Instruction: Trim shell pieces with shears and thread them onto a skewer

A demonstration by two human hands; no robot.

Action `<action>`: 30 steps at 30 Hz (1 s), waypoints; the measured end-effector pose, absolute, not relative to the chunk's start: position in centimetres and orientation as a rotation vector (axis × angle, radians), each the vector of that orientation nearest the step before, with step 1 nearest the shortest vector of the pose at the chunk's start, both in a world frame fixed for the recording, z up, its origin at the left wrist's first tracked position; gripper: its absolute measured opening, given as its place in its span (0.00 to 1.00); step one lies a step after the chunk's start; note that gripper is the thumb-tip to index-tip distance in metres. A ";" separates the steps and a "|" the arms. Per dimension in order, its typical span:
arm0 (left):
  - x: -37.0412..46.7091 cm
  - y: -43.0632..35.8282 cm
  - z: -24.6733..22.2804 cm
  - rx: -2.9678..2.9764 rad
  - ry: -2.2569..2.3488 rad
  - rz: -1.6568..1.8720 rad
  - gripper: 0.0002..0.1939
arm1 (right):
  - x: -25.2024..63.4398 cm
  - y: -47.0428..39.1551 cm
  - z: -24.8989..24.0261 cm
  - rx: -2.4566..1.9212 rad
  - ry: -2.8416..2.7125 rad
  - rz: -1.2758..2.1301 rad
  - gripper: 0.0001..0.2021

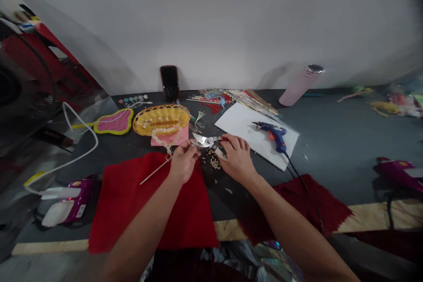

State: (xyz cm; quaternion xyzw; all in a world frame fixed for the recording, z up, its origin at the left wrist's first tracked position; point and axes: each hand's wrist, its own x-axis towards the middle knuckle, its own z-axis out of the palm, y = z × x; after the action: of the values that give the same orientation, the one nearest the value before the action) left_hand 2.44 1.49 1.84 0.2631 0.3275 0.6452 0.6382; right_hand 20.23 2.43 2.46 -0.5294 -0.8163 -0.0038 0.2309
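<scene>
My right hand [238,157] is wrapped round the handles of a pair of pruning shears [208,142]. Their silver blades point left, toward my left hand [185,158]. That hand is closed in a pinch on a thin wooden stick [155,172], whose long end sticks out to the lower left; the end by the blades is hard to make out. Below the shears lie several short cut stick pieces [214,161]. A heart-shaped loop of pale pieces [167,144] rests against a yellow wicker basket [161,112], just beyond my left hand.
Red cloth [132,202] lies under my left arm. A blue glue gun [274,134] rests on a white board [238,119], its cord running toward me. At the back stand a phone [169,83] and a pink bottle [299,88]. A purple device [77,198] sits at left.
</scene>
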 end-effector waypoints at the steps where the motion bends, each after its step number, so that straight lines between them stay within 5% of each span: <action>1: 2.5 1.5 1.8 0.599 0.760 1.476 0.05 | 20.2 2.4 2.5 -1.454 -2.250 -0.015 0.15; 17: 2.6 1.5 1.6 0.777 0.910 1.478 0.06 | 20.0 2.4 2.8 -1.500 -2.252 0.005 0.11; 24: 2.6 1.4 1.7 0.838 0.949 1.478 0.06 | 19.9 2.4 2.7 -1.554 -2.318 0.048 0.29; 30: 2.6 1.3 1.6 0.929 1.024 1.453 0.07 | 19.7 2.1 3.5 -1.621 -2.394 0.093 0.26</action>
State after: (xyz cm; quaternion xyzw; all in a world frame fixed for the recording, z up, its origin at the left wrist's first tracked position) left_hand 2.62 1.26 1.59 0.3907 0.4304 0.6106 0.5379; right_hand 19.72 2.13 3.48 -0.5559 -0.8213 0.0320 0.1242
